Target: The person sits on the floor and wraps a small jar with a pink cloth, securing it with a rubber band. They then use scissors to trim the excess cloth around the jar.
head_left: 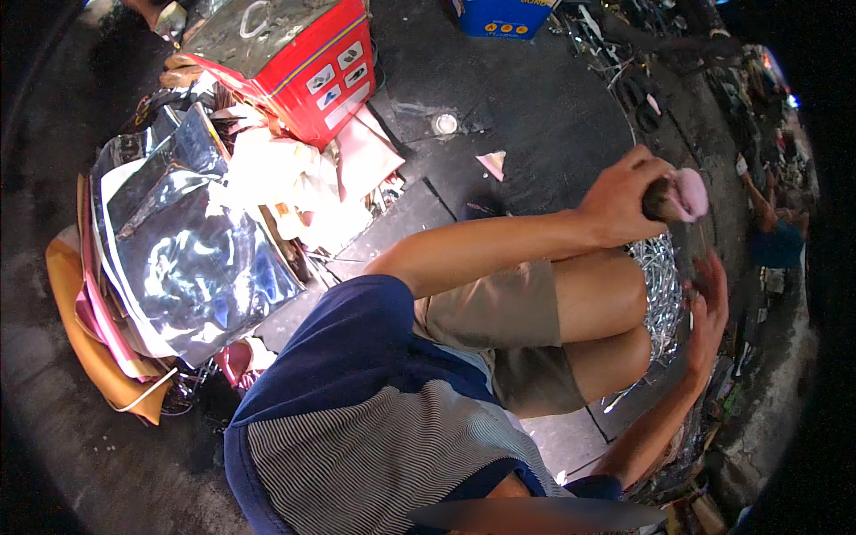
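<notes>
My left hand (627, 201), at the end of the arm stretched over my knees, is closed around a dark olive and pink rounded piece (687, 195). It looks like the toe end of a shoe, but most of it is hidden by the fingers. My right hand (707, 303) is raised below that piece, beside my knees, fingers apart and slightly blurred. I see nothing held in it. A thin strand seems to show between the two hands; what it is, I cannot tell. Shiny silvery strips (662, 294) lie in a heap just past my knees.
A red tin (308, 85) stands at the upper left, near folded shiny dark sheets (201, 259) and pale scraps (281, 183). A pink scrap (492, 164), a small round white thing (444, 124) and a blue box (506, 18) are on the floor. Clutter lines the right side.
</notes>
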A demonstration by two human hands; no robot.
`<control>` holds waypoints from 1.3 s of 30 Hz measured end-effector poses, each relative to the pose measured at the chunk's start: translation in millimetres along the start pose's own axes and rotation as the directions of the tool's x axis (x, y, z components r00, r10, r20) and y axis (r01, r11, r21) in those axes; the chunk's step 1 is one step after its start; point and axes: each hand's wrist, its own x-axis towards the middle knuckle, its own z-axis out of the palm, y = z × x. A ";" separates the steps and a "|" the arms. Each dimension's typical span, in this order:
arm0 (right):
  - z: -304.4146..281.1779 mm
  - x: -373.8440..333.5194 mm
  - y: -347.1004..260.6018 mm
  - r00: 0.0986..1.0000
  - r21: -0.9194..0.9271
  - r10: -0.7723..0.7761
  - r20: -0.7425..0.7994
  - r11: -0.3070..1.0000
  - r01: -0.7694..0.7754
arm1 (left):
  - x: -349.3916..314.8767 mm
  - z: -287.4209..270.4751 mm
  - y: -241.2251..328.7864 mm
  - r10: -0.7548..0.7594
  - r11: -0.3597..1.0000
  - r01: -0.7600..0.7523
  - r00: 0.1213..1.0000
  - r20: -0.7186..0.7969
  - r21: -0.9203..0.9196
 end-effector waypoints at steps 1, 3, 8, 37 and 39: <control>14.5 18.8 -17.3 0.992 0.096 -0.105 0.076 0.991 0.098 | 8.4 7.0 4.5 0.049 0.999 -0.049 0.999 -0.002 -0.004; 27.0 43.7 -22.6 0.996 0.069 -0.009 0.084 0.998 0.003 | 17.9 16.1 13.8 0.065 0.997 -0.064 0.998 0.014 -0.036; 35.7 62.7 20.4 0.991 0.064 0.049 -0.126 0.997 -0.041 | 22.3 4.4 -12.1 0.223 0.968 -0.177 0.934 0.280 -0.179; 147.2 -54.0 285.8 0.696 0.362 0.634 -0.337 0.770 -0.526 | 14.2 -50.3 -274.7 -0.582 0.430 0.142 0.799 0.154 0.891; 158.1 -36.6 297.5 0.727 0.395 0.617 -0.301 0.775 -0.493 | 8.6 3.5 -275.2 -0.685 0.429 0.211 0.710 0.163 0.878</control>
